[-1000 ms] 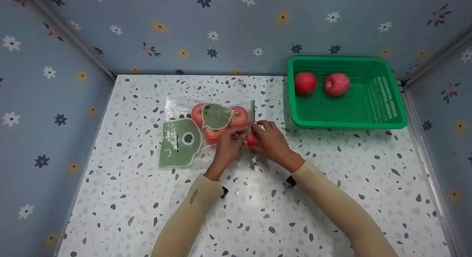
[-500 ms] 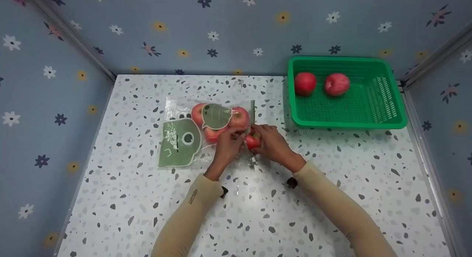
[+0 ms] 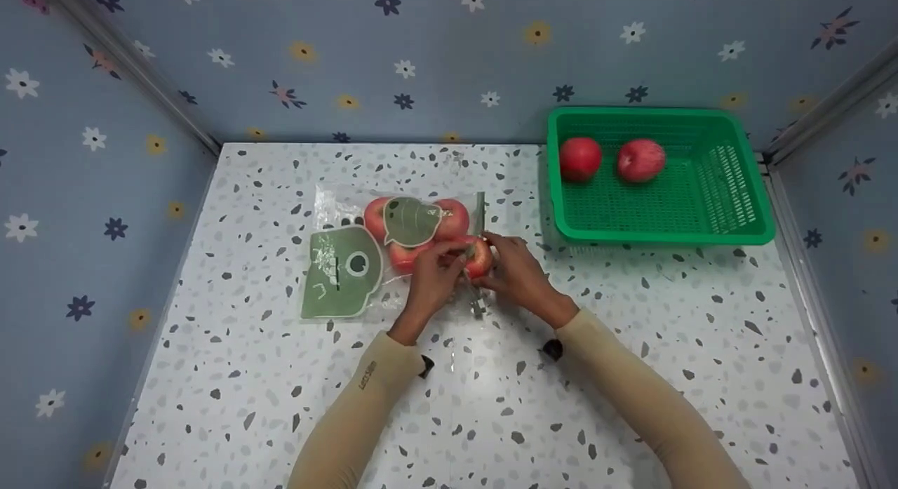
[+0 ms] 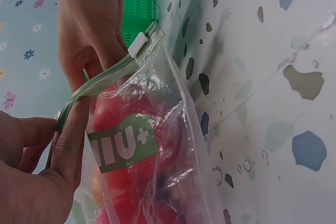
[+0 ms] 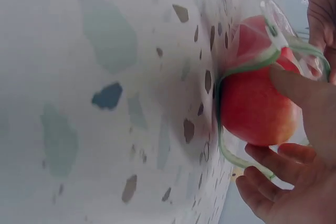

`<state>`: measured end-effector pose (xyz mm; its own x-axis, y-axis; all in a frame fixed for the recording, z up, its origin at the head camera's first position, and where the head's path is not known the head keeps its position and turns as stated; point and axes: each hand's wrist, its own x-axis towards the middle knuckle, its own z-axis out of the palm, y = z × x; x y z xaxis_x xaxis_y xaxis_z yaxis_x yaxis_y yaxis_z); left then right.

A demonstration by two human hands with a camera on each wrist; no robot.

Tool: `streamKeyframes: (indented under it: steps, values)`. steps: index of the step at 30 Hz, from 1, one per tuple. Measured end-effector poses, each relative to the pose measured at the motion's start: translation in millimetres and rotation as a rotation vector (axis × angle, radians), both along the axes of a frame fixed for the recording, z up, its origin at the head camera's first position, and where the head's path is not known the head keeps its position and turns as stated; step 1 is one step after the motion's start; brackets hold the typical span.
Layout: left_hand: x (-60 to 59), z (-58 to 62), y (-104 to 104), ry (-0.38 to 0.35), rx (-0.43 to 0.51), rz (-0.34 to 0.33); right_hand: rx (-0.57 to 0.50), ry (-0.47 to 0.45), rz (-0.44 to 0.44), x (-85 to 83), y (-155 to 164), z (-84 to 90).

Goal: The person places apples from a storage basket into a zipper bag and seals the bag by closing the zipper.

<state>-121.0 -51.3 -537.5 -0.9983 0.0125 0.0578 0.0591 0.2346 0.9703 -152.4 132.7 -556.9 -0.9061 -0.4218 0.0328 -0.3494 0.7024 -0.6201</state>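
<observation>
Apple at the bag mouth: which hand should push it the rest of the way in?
Likely right. The right hand already grips the apple at the zip bag's mouth, while the left hand pinches the green zip edge open.

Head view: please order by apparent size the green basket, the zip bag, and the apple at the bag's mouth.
1. Green basket, largest.
2. Zip bag, somewhat smaller in outline.
3. Apple at the bag's mouth, clearly smallest; hands partly hide it.

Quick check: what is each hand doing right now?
Left hand: pinches the green zip edge of the plastic bag, holding its mouth open.
Right hand: grips a red apple at the bag's mouth.
</observation>
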Motion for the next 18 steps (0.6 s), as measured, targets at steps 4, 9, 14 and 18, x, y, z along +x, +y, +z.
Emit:
streamKeyframes:
  steps: [4,9,14,18]
  values:
    - [-0.6,-0.6,1,-0.003,-0.009,-0.003,0.016,0.018,0.019,-0.6,3,0.4]
    - [-0.8,0.7,2,-0.029,0.014,0.001,0.046,0.073,0.028,-1.2,-3,-1.5]
    - [-0.3,2.9,1,-0.013,0.013,0.004,0.059,0.075,0.007,-1.7,-11,-4.8]
    - [0.0,4.0,1,-0.015,0.030,0.006,0.090,0.083,0.012,-2.6,-11,-7.1]
